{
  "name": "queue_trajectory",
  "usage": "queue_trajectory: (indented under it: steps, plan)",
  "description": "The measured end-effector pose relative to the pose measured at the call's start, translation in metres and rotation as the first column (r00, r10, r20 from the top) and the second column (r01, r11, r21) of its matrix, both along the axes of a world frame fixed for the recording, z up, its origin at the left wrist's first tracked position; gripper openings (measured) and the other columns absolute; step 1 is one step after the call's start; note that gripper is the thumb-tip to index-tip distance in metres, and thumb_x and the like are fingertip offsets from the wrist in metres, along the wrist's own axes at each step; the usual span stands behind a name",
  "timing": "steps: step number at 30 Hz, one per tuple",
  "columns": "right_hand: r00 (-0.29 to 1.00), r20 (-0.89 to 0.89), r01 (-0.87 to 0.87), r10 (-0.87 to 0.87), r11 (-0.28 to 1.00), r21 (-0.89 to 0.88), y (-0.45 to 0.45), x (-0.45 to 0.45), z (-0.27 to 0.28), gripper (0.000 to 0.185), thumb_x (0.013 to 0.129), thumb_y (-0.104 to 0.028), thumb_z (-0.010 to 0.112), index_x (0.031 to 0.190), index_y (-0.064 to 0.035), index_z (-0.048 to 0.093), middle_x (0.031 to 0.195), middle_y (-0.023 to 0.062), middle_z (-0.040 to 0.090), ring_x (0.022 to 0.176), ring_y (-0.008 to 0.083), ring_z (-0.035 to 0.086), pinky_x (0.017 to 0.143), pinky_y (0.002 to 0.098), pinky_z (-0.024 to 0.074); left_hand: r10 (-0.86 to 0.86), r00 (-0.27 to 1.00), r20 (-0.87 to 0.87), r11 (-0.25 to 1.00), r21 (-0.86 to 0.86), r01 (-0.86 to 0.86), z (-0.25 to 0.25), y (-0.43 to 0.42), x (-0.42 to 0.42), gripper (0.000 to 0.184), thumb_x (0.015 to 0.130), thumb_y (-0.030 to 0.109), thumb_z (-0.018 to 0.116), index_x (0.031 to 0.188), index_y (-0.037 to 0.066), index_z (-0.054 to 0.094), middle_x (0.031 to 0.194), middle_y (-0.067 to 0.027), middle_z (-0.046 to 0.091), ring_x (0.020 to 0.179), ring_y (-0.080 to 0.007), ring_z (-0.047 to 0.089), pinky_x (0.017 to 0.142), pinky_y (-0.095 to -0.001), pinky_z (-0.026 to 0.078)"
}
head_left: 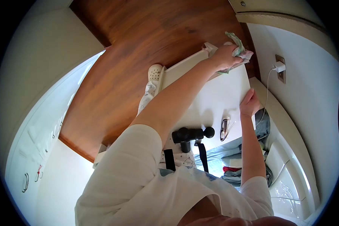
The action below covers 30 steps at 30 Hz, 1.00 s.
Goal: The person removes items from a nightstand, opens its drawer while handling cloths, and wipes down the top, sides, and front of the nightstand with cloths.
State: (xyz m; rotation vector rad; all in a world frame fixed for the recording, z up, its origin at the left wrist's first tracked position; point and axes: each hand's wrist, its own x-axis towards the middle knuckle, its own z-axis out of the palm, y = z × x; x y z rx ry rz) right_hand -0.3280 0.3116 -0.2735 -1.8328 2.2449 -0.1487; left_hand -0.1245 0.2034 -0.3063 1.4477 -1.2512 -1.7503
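Observation:
My left hand (226,58) reaches across to the far end of a white tabletop (207,98), closed on a crumpled green and pinkish cloth (238,47). The cloth hangs over the raised far edge. At the right side, my right hand (250,103) grips the tabletop edge, its thumb near the top surface and the other fingers partly hidden. On the near part lie a black massage gun (186,135) with a round head and a pair of glasses (225,129).
A light clog (154,71) and patterned fabric (147,94) are left of the tabletop, over a brown wood floor (139,49). A charger (278,67) with a white cable is plugged in at right. Bedding and a headboard (282,162) stand lower right, white cabinets (37,139) left.

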Motion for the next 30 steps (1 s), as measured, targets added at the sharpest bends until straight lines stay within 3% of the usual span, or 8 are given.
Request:
queue_trajectory:
  steps: [4, 9, 13, 17, 19, 24, 28, 30]
  plan:
    - [0.999, -0.029, 0.022, -0.021, 1.000, 0.011, 0.000, 0.000, 0.000, 0.039, 0.090, -0.039, 0.038, 0.079, -0.0091, 0.061, 0.071, 0.0169, 0.060, 0.064, 0.0394, 0.057, 0.053, 0.0478, 0.0432, -0.066, 0.997, 0.032, 0.998, 0.012, 0.066, 0.007, 0.010, 0.005, 0.040, 0.077, 0.025, 0.066, 0.108, 0.002, 0.056, 0.098, -0.0154, 0.062, 0.091, -0.0270, 0.058, 0.080, -0.0353, 0.043]
    - [0.998, -0.021, 0.057, -0.057, 0.998, -0.009, -0.001, 0.008, 0.006, 0.039, 0.091, -0.040, 0.038, 0.079, -0.0098, 0.059, 0.069, 0.0165, 0.060, 0.062, 0.0395, 0.057, 0.052, 0.0484, 0.0433, 0.077, 0.996, -0.035, 0.997, 0.022, -0.076, 0.006, 0.048, 0.028, 0.037, 0.079, 0.025, 0.064, 0.106, 0.002, 0.057, 0.102, -0.0159, 0.060, 0.094, -0.0247, 0.056, 0.082, -0.0341, 0.042]
    - [0.998, -0.012, 0.055, -0.055, 0.998, -0.013, -0.001, 0.005, 0.003, 0.039, 0.091, -0.040, 0.038, 0.077, -0.0099, 0.058, 0.068, 0.0162, 0.059, 0.062, 0.0393, 0.057, 0.051, 0.0478, 0.0436, 0.000, 0.995, 0.098, 1.000, 0.006, 0.000, 0.004, 0.103, 0.075, 0.042, 0.081, 0.028, 0.062, 0.113, 0.003, 0.052, 0.104, -0.0157, 0.058, 0.092, -0.0232, 0.054, 0.083, -0.0339, 0.042]
    - [0.998, -0.045, 0.041, -0.041, 0.999, -0.009, 0.001, 0.002, 0.001, 0.039, 0.091, -0.040, 0.038, 0.078, -0.0110, 0.060, 0.069, 0.0154, 0.060, 0.063, 0.0387, 0.057, 0.051, 0.0467, 0.0440, -0.097, 0.988, 0.124, 0.961, 0.269, 0.060, 0.035, 0.152, 0.136, 0.043, 0.082, 0.031, 0.060, 0.109, -0.001, 0.050, 0.107, -0.0219, 0.055, 0.101, -0.0323, 0.052, 0.087, -0.0378, 0.040]
    - [0.998, -0.047, 0.038, -0.039, 0.999, -0.020, 0.001, 0.003, 0.003, 0.038, 0.091, -0.040, 0.038, 0.078, -0.0115, 0.060, 0.069, 0.0148, 0.060, 0.063, 0.0384, 0.057, 0.050, 0.0464, 0.0440, -0.137, 0.984, 0.111, 0.925, 0.369, 0.087, 0.030, 0.189, 0.167, 0.042, 0.083, 0.031, 0.059, 0.110, -0.001, 0.049, 0.105, -0.0213, 0.055, 0.100, -0.0298, 0.053, 0.086, -0.0366, 0.040]
    - [0.997, 0.012, 0.083, -0.083, 0.996, -0.034, 0.000, 0.004, 0.004, 0.037, 0.089, -0.042, 0.041, 0.078, -0.0130, 0.061, 0.067, 0.0130, 0.060, 0.063, 0.0364, 0.058, 0.051, 0.0447, 0.0447, -0.020, 0.981, 0.191, 0.952, 0.303, -0.039, 0.045, 0.259, 0.215, 0.034, 0.083, 0.020, 0.059, 0.108, 0.000, 0.051, 0.103, -0.0194, 0.055, 0.100, -0.0291, 0.054, 0.084, -0.0360, 0.042]
    - [0.993, 0.014, 0.121, -0.121, 0.993, -0.008, -0.002, 0.003, 0.005, 0.036, 0.088, -0.042, 0.043, 0.078, -0.0130, 0.062, 0.067, 0.0125, 0.061, 0.063, 0.0345, 0.058, 0.053, 0.0438, 0.0453, -0.262, 0.869, 0.419, 0.909, 0.409, 0.076, 0.057, 0.283, 0.234, 0.026, 0.081, 0.012, 0.059, 0.103, -0.001, 0.054, 0.102, -0.0170, 0.056, 0.098, -0.0301, 0.055, 0.084, -0.0362, 0.042]
    - [0.989, 0.018, 0.148, -0.149, 0.988, 0.034, -0.001, 0.004, 0.006, 0.035, 0.087, -0.042, 0.045, 0.078, -0.0130, 0.063, 0.067, 0.0118, 0.061, 0.062, 0.0325, 0.059, 0.054, 0.0426, 0.0459, 0.181, 0.838, 0.515, 0.954, 0.116, -0.277, 0.083, 0.256, 0.210, 0.018, 0.080, 0.005, 0.057, 0.097, 0.000, 0.057, 0.100, -0.0148, 0.056, 0.094, -0.0307, 0.055, 0.082, -0.0362, 0.043]
